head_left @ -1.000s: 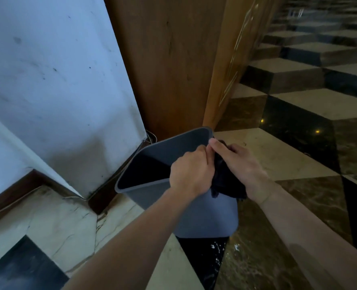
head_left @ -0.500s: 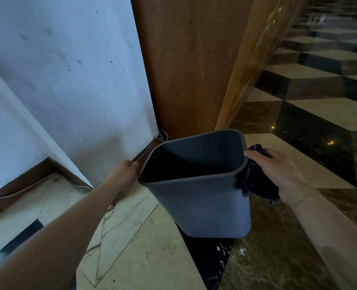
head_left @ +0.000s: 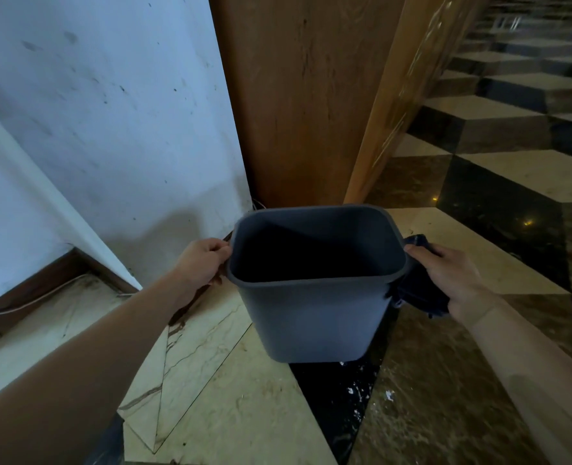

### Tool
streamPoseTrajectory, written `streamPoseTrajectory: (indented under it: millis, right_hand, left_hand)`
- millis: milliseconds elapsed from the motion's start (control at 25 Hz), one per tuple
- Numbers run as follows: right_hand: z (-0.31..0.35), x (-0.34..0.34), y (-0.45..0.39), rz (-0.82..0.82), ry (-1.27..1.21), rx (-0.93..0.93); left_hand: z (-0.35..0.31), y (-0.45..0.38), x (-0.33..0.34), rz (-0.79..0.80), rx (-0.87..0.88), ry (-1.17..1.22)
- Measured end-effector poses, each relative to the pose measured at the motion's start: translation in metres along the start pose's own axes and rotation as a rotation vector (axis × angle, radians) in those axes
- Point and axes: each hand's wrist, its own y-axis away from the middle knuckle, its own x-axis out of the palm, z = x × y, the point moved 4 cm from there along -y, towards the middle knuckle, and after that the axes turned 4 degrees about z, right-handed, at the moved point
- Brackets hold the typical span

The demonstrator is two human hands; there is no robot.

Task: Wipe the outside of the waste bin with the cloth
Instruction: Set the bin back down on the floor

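Floor [head_left: 244, 414]: I see polished stone tiles in cream, brown and black, laid in a cube pattern that runs off to the far right. A black tile just under the near edge of the bin carries pale specks.
Wall [head_left: 110, 112]: white and scuffed with dark marks, filling my upper left. A dark wooden skirting [head_left: 36, 290] runs along its foot, and a thin pale cable [head_left: 26, 305] lies along that.
Wooden panel [head_left: 294, 95]: a tall brown upright directly behind the bin, with a lighter glossy face turning away to its right.
Waste bin [head_left: 311, 313]: grey, squarish with rounded corners, standing on the floor at the centre of my view, just in front of the panel. Its mouth opens toward me and the inside looks dark (I cannot make out any contents).
Left hand [head_left: 200, 263]: curled against the bin's left rim corner, fingers bent onto the outer edge, so it grips the bin there.
Right hand [head_left: 445, 276]: closed around the cloth, thumb up near the rim, pressing the fabric to the bin's right outer side.
Cloth [head_left: 418, 293]: dark, bunched, sitting between my right palm and the bin wall, touching the bin just below the rim; a fold hangs down under the hand.
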Motion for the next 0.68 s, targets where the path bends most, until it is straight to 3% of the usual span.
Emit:
streamPoseTrajectory:
  millis: [320,680]
  right_hand:
    - [-0.013,0.095,-0.043,0.146,-0.011,-0.079]
    - [-0.001,0.129,-0.065,0.178,0.017,-0.134]
  left_hand:
    - [0.035,0.018,-0.059,-0.240,-0.039,-0.060]
    - [0.056,0.010,-0.073,-0.311,-0.068,-0.017]
